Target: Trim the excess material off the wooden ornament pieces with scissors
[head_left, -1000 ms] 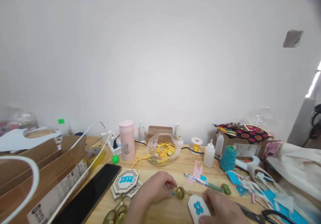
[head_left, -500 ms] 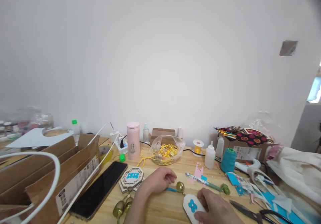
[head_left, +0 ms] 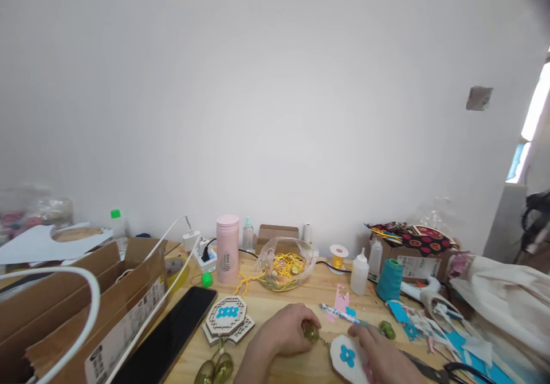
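My left hand (head_left: 289,332) is closed, its thumb and fingers around a brass-coloured bell (head_left: 311,331) low over the wooden table. From the bell a short cord runs right to a white tag (head_left: 341,356) with a blue flower on it. My right hand (head_left: 382,352) grips the tag by its right edge. Left of my hands lie stacked octagonal wooden plaques (head_left: 227,315) with blue flowers, and more brass-coloured bells (head_left: 215,368) hang from them toward the front. A pen (head_left: 339,313) and a green thread bundle (head_left: 387,330) lie just beyond my right hand.
A black phone (head_left: 172,335) and an open cardboard box (head_left: 124,309) sit on the left. Behind stand a pink tumbler (head_left: 227,252), a plastic bag of yellow cord (head_left: 286,263) and a squeeze bottle (head_left: 360,274). On the right are a teal thread cone (head_left: 390,281), scissors (head_left: 429,371) and felt scraps.
My left hand has moved right and closed on the bell. The tag has shifted slightly right with my right hand. The whole view has tilted and turned a little.
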A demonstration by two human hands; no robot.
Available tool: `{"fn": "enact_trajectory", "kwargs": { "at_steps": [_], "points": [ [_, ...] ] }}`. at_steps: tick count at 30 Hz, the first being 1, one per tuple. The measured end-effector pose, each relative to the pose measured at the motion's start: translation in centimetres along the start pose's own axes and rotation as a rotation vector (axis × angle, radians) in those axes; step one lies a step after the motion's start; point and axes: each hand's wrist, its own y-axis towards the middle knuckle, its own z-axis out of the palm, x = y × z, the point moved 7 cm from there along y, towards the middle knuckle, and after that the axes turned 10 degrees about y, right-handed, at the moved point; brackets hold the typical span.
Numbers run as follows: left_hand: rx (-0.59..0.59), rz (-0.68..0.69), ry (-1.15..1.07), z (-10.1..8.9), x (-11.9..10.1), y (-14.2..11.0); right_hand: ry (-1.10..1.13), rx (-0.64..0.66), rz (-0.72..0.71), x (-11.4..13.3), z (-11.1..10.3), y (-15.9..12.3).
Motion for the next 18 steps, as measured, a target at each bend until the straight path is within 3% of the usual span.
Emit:
{"fn": "enact_trajectory", "kwargs": {
  "at_steps": [4,7,12,16,18],
  "points": [
    [0.094,0.023,-0.110,0.3,0.6,-0.5,-0.018,-0.066,-0.195,2.7,-4.9,-1.1],
    [0.054,0.072,-0.214,-0.4,0.0,-0.8,-0.053,-0.087,-0.416,5.3,-8.3,-2.0],
    [-0.106,0.173,-0.494,-1.8,-4.0,-0.3,-0.080,-0.012,-0.581,8.3,-11.3,-2.4],
    [-0.031,0.210,-0.878,0.0,-8.1,-1.0,-0.104,-0.015,-0.597,9.5,-12.6,-2.2],
    [-0.001,0.166,-1.015,1.5,-9.3,-1.8,-0.095,-0.001,-0.614,9.8,-13.0,-2.3]
  ]
}}
